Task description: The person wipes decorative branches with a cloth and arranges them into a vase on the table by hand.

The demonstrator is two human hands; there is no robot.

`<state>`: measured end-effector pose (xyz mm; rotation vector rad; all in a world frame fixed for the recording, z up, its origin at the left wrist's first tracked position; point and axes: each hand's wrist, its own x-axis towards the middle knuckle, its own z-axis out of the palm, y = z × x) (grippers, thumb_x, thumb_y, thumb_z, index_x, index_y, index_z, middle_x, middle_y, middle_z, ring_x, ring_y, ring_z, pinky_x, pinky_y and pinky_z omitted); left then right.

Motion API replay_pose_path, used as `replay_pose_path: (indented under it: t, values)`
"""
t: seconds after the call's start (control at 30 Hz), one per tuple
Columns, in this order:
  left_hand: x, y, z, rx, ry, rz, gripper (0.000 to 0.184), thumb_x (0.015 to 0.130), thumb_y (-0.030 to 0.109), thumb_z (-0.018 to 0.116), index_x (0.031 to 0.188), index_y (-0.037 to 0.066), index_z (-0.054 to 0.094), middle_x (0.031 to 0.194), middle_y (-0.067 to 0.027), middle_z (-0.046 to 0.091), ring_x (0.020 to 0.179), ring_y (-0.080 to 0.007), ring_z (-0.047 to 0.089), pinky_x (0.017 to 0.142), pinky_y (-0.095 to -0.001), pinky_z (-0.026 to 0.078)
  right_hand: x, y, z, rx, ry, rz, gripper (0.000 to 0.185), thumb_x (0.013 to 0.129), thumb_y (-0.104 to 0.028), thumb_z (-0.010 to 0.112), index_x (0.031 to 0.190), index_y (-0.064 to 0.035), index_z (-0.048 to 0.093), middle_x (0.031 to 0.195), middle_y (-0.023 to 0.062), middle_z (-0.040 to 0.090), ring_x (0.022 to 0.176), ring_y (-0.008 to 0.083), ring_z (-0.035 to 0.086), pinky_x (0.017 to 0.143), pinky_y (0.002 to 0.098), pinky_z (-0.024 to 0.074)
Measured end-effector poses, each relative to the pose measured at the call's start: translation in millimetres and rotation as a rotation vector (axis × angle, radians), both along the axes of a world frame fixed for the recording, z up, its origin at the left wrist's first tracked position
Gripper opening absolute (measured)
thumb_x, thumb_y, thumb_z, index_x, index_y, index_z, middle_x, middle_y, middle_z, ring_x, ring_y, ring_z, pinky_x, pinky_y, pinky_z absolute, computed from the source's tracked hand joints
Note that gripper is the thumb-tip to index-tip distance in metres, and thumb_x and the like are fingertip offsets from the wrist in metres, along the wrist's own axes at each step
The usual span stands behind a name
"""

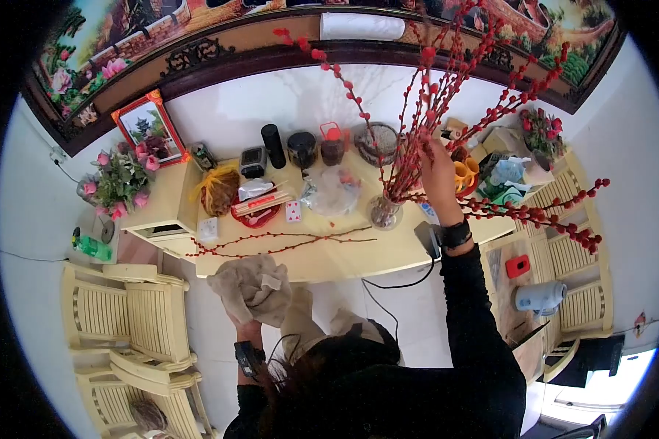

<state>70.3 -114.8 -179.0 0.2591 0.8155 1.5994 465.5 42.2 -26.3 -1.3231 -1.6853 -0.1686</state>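
Observation:
My left hand (pixel 246 328) is low in front of the table, closed on a crumpled grey-beige cloth (pixel 252 289) that hides most of its fingers. Reaching up among red-budded branches (pixel 406 157), my right hand (pixel 438 172) has its fingers bent around a stem; the fingertips are partly hidden there. Those branches stand fanned out in a clear glass vase (pixel 385 214) on the cream table (pixel 322 267), some leaning far to the right. Two loose red-budded stems (pixel 285 249) lie crossed near the table's front edge.
Behind the loose stems are a red basket (pixel 256 214), a plastic bag (pixel 331 192), a black cylinder (pixel 273 146) and jars. Orange cups (pixel 463 175) stand right of the vase. A cable (pixel 410 282) hangs off the front edge. Chairs (pixel 135 314) flank the table.

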Motion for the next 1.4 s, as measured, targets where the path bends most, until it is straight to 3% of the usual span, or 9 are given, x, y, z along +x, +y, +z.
replay_pose_path:
  t: [0.17, 0.37, 0.5, 0.7, 0.8, 0.97, 1.07, 1.2, 1.4]
  values:
    - [10.0, 3.4, 22.9, -0.041, -0.159, -0.055, 0.067, 0.076, 0.059, 0.034, 0.124, 0.013, 0.033, 0.124, -0.0095, 0.037, 0.11, -0.033, 0.037, 0.09, -0.0498, 0.03, -11.4, -20.9, 42.2, 0.023, 0.177, 0.06, 0.024, 0.078, -0.002, 0.053, 0.101, 0.0024, 0.046, 0.086, 0.0102, 0.056, 0.075, 0.0167, 0.055, 0.065, 0.026, 0.0431]
    - [34.6, 47.9, 53.2, 0.086, -0.159, -0.417, 0.058, 0.081, 0.05, 0.036, 0.124, 0.012, 0.033, 0.124, -0.0086, 0.038, 0.113, -0.0288, 0.035, 0.095, -0.0446, 0.027, -38.0, -49.2, 84.3, -0.046, 0.641, 0.316, 0.031, 0.079, -0.004, 0.054, 0.108, -0.0002, 0.048, 0.075, 0.0004, 0.05, 0.069, 0.0057, 0.048, 0.063, 0.0193, 0.0413]
    - [38.1, 91.0, 76.7, 0.156, -0.116, -0.515, 0.052, 0.083, 0.044, 0.039, 0.122, 0.009, 0.036, 0.118, -0.0076, 0.044, 0.107, -0.0219, 0.043, 0.092, -0.0355, 0.033, -62.1, -67.4, 121.1, -0.119, 0.771, 0.393, 0.032, 0.079, -0.006, 0.054, 0.109, 0.0028, 0.046, 0.074, 0.0001, 0.05, 0.069, 0.006, 0.049, 0.064, 0.0192, 0.0413]
    - [4.5, 107.4, 108.6, 0.117, -0.134, -0.747, 0.053, 0.083, 0.044, 0.039, 0.12, 0.005, 0.036, 0.117, -0.0095, 0.045, 0.105, -0.0231, 0.045, 0.089, -0.0356, 0.036, -120.0, -66.8, 157.6, -0.173, 0.824, 0.407, 0.032, 0.078, -0.007, 0.055, 0.107, 0.0044, 0.047, 0.074, 0.0005, 0.052, 0.071, 0.0082, 0.052, 0.063, 0.021, 0.0443]
    - [-29.7, 118.0, 77.9, 0.171, -0.183, -0.843, 0.052, 0.084, 0.042, 0.037, 0.12, 0.005, 0.035, 0.116, -0.0098, 0.045, 0.104, -0.0235, 0.046, 0.088, -0.0354, 0.037, -145.9, -53.3, 152.8, -0.208, 0.817, 0.407, 0.031, 0.078, -0.007, 0.055, 0.106, 0.004, 0.047, 0.075, 0.0016, 0.052, 0.071, 0.0099, 0.053, 0.063, 0.0223, 0.0456]
    - [-86.2, 96.9, 110.6, 0.105, -0.209, -1.084, 0.061, 0.072, 0.034, 0.057, 0.119, 0.001, 0.035, 0.118, -0.0118, 0.043, 0.106, -0.0254, 0.044, 0.092, -0.0357, 0.034, -195.8, -55.2, 145.3, -0.286, 0.844, 0.382, 0.031, 0.079, -0.007, 0.054, 0.107, 0.0047, 0.046, 0.082, 0.0045, 0.053, 0.073, 0.0115, 0.054, 0.065, 0.0232, 0.0459]
    - [-111.3, 108.8, 126.4, 0.426, 0.224, -1.417, 0.058, 0.066, 0.021, 0.063, 0.114, -0.002, 0.04, 0.11, -0.0116, 0.049, 0.097, -0.0225, 0.05, 0.081, -0.0302, 0.042, -222.6, -60.7, 138.3, -0.32, 0.885, 0.391, 0.03, 0.079, -0.007, 0.054, 0.106, 0.0044, 0.047, 0.085, 0.0057, 0.053, 0.073, 0.0123, 0.055, 0.065, 0.0237, 0.0458]
    - [-115.2, 94.6, 183.4, 1.028, 1.185, -1.074, 0.053, 0.06, 0.02, 0.071, 0.105, 0.003, 0.049, 0.097, -0.0064, 0.057, 0.087, -0.0141, 0.055, 0.073, -0.0255, 0.044, -252.6, -63.2, 138.1, -0.376, 0.843, 0.394, 0.031, 0.08, -0.006, 0.053, 0.108, 0.0039, 0.045, 0.086, 0.0051, 0.054, 0.073, 0.0123, 0.055, 0.063, 0.024, 0.0455]
    - [-137.0, 92.0, 164.2, 0.706, 0.597, -1.068, 0.043, 0.06, 0.012, 0.071, 0.097, 0.001, 0.053, 0.091, -0.0053, 0.058, 0.077, -0.012, 0.057, 0.066, -0.0254, 0.047, -295.8, -60.7, 143.6, -0.349, 0.815, 0.374, 0.033, 0.085, -0.014, 0.045, 0.114, 0.0026, 0.039, 0.087, 0.0058, 0.055, 0.077, 0.0125, 0.053, 0.067, 0.0242, 0.044]
